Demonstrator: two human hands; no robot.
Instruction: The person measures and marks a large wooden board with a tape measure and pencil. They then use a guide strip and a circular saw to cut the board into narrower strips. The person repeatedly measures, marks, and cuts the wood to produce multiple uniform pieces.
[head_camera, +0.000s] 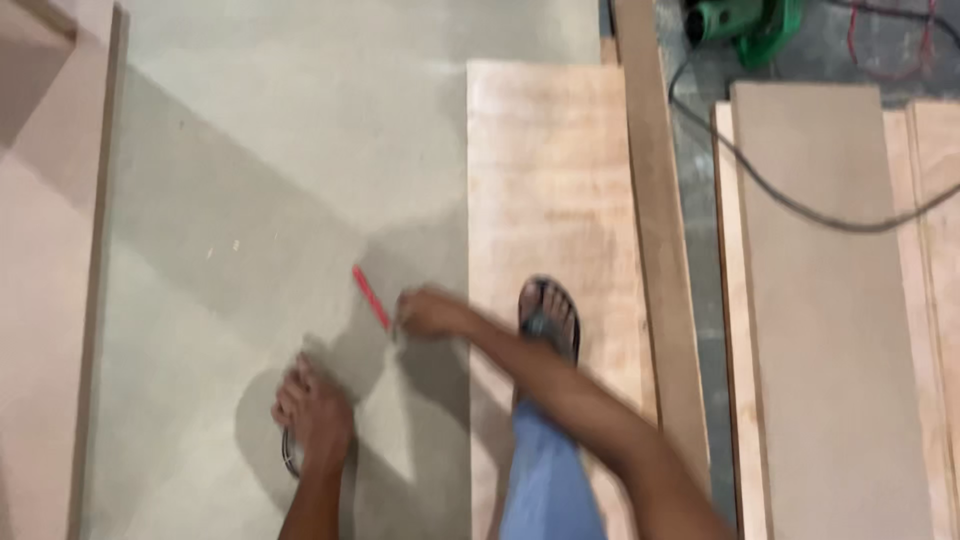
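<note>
A: What is the right hand (428, 313) doing?

B: It is closed around a red pencil (371, 297), pinching the lower end. The pencil slants up toward 11 o'clock from the fingers, and it lies over the grey-green sheet (280, 180) that fills the middle of the view.

A: And the left hand (315, 412)?

B: It sits at about 7 o'clock from the right hand, near it but apart, pressed down on the same sheet with the fingers curled. Something dark and thin, perhaps a cord or a loop (289, 455), shows under its lower edge. The frame is blurred, so I cannot tell what it is, or whether the hand truly grips it.

A: What lies around them?

B: At 3 o'clock from the right hand, a pale plywood board (545, 180) runs up and down, its left edge just beside the pencil hand. The person's foot in a dark sandal (549, 318) stands on that board, with a blue trouser leg (545, 470) below it. A narrower wooden strip (655, 200) borders the board on its right.

A: Further out?

B: Toward 2 o'clock, several more brown boards (830, 300) are stacked, with a dark cable (770, 185) crossing them. The cable leads up to a green power tool (745, 25) at 1 o'clock. At 9 o'clock, along the left edge, stands another brown panel (40, 300).
</note>
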